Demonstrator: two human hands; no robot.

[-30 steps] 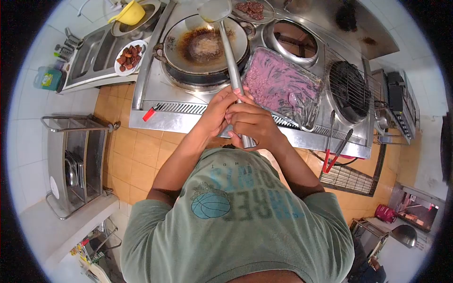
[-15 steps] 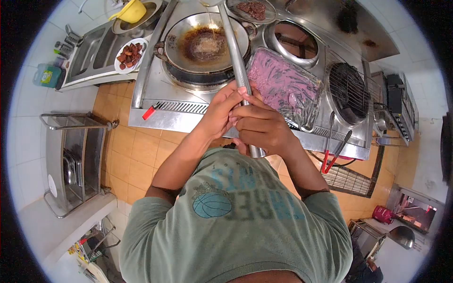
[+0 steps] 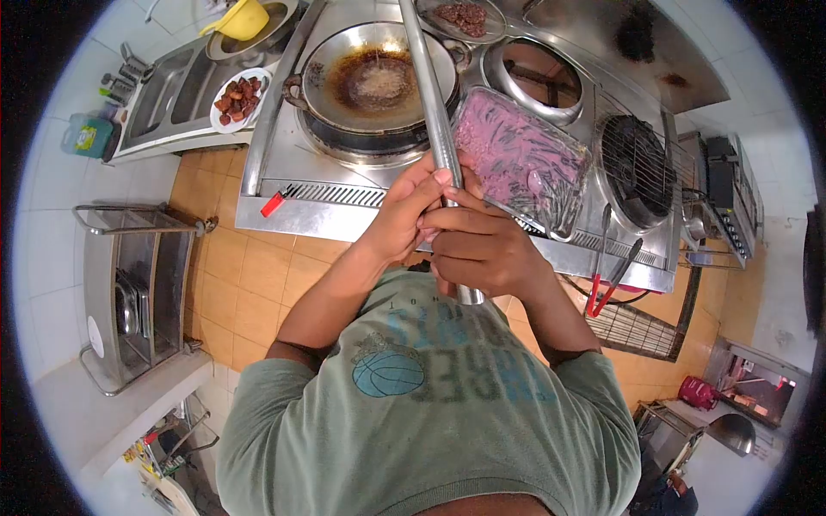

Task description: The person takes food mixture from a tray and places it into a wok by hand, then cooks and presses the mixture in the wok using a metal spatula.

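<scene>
Left hand: the left hand (image 3: 407, 206) is curled around the metal handle (image 3: 428, 86), touching the right hand.
Right hand: the right hand (image 3: 490, 249) is closed on the same handle, nearer its bottom end.
Metal handle: long and slanted, just beside the wok in this view; its far end is out of sight.
Wok: the wok (image 3: 315, 108) sits on the stove (image 3: 277, 159) with shiny brown liquid (image 3: 372, 89) in it.
Tray: 1 tray (image 3: 564, 232) of lumpy purple-pink food (image 3: 508, 142), to the right of the wok.
Round dish: the round dish (image 3: 496, 26) holds small dark red-brown bits (image 3: 460, 17), behind the tray.
White plate: the white plate (image 3: 219, 118) has brown chunks (image 3: 237, 99) on it, beside the sink (image 3: 157, 103).
Basin: the metal basin (image 3: 280, 24) has 1 yellow dipper (image 3: 243, 21) in it.
Jug: the clear jug (image 3: 89, 138) has green liquid inside.
</scene>
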